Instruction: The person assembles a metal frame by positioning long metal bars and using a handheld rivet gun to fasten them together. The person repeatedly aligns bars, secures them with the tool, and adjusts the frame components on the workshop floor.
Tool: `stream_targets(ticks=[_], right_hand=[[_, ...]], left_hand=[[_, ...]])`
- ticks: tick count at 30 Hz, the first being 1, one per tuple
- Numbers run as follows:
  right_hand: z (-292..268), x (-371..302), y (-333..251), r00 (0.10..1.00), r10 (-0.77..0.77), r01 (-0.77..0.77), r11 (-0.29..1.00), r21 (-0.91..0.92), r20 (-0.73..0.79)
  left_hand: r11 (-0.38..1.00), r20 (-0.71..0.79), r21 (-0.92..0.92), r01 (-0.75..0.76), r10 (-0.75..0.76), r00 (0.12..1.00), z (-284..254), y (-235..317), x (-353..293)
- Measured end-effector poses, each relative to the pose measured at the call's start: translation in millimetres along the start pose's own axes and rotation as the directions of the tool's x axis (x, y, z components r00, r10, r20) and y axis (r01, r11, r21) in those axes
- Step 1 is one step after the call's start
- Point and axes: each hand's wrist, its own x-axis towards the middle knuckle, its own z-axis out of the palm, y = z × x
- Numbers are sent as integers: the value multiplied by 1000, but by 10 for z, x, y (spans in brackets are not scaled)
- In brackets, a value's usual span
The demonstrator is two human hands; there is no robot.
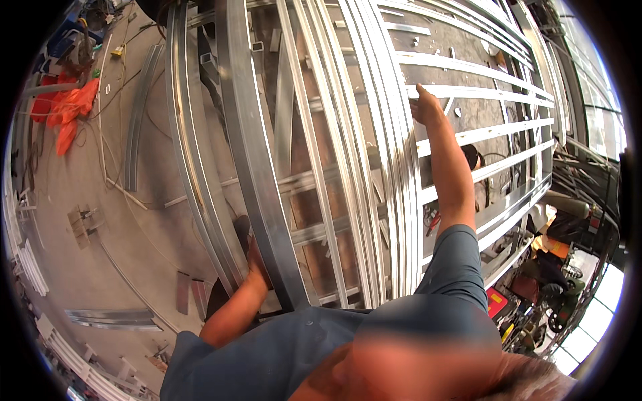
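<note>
Long silvery metal profiles lie lengthwise in front of me across a metal frame. My left hand (255,263) is low at the near end, against the left side of a wide grey metal tube (249,134). That tube hides most of its fingers, so its grip does not show. A ridged channel profile (194,167) runs just left of this hand. My right arm reaches farther out. My right hand (428,108) is at the right edge of a tight bundle of shiny profiles (394,134), one digit stretched away from the rest, with nothing visible held in it.
A ladder-like frame of pale bars (495,127) spreads to the right. Orange plastic sheeting (72,110) lies at the far left. Loose metal strips (114,319) and cables lie on the concrete floor (134,247). Tools and clutter, with a red box (495,303), fill the right side.
</note>
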Motion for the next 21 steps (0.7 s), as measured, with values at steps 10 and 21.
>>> stream_targets(ticks=[10,21], right_hand=[[-466,340,323,947,-319,315,944,-98,-30],[281,-465,95,990,-142,119,878,463,16]], left_hand=[[638,117,770,6,-151,982,137,-494,-165],[673,134,739,32,-194,972,152,-641,-137]])
